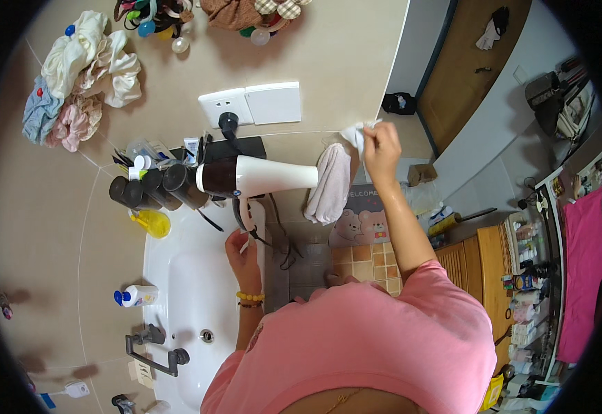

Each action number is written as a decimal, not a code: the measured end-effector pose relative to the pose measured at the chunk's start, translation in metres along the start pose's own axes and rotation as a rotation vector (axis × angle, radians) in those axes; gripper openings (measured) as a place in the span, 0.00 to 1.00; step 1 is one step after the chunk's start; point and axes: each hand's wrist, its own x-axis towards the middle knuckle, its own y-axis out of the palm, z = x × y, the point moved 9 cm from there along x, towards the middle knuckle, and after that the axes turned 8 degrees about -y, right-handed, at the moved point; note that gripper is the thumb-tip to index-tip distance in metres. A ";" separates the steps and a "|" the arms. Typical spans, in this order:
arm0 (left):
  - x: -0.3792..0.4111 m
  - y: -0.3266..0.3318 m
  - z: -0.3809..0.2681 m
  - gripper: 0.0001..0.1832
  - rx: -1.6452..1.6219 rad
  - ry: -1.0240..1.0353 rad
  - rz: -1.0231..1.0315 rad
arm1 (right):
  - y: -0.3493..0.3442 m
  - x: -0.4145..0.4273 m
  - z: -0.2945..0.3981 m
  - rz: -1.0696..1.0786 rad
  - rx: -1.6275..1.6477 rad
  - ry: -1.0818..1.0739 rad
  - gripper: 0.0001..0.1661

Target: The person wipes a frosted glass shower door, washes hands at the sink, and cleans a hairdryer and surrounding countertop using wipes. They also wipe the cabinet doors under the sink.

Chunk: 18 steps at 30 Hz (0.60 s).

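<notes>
My right hand [383, 150], raised near the corner of the tiled wall, pinches a small white cloth [353, 135]. Just below the cloth hangs a pale pink towel [328, 183]. My left hand [244, 261] is over the rim of the white washbasin [187, 269], fingers curled and apart with nothing visible between them. Its fingertips are close to the handle and cord of a white and dark brown hair dryer [275, 175]; whether they touch is unclear. The dryer lies level at the wall, nozzle towards the towel.
A black plug [228, 123] sits in the wall socket. Dark cups [179, 183], a yellow pump bottle [153, 223] and a white bottle with a blue cap [138, 296] line the basin's back. A dark grey tap [161, 357] reaches over it. A bear-print mat [360, 220] lies on the floor.
</notes>
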 end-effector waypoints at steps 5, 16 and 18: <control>0.002 0.008 0.001 0.20 -0.028 0.006 0.009 | 0.004 -0.025 -0.020 0.002 0.014 0.079 0.05; 0.005 0.012 0.001 0.17 -0.042 0.051 0.015 | 0.013 -0.050 -0.033 0.155 0.025 0.041 0.07; -0.001 0.004 -0.003 0.17 -0.019 0.035 -0.020 | 0.004 -0.029 -0.028 0.060 0.013 0.016 0.07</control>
